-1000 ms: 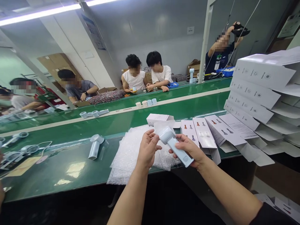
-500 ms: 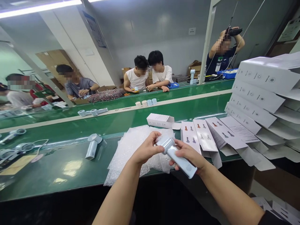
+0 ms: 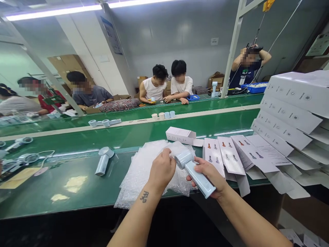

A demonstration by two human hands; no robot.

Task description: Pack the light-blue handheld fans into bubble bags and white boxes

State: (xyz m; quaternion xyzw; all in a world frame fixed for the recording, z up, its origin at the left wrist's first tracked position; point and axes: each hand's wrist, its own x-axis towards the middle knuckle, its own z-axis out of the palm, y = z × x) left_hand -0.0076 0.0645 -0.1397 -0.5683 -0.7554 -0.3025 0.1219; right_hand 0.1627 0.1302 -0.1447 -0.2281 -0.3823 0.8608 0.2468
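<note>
My right hand (image 3: 209,173) is closed around the handle of a light-blue handheld fan (image 3: 196,175), its round head tilted up to the left. Beside that head, my left hand (image 3: 163,168) is closed, fingertips pinching what looks like clear plastic film (image 3: 177,148); the film's edges blend with the bags behind. Beneath both hands lies a pile of bubble-wrap bags (image 3: 138,175). A second light-blue fan (image 3: 103,161) rests on the green bench, left of the pile.
Printed white boxes (image 3: 231,154) lie in a row to the right, beside a tall stack of boxes (image 3: 290,103). One white box (image 3: 180,134) sits behind the bags. More fans (image 3: 23,161) are at far left. Several co-workers sit across the green bench (image 3: 77,202).
My left hand has drawn back left from the fan's head, its fingers now closed and wrist turned. My right hand keeps hold of the handle. The view has shifted slightly.
</note>
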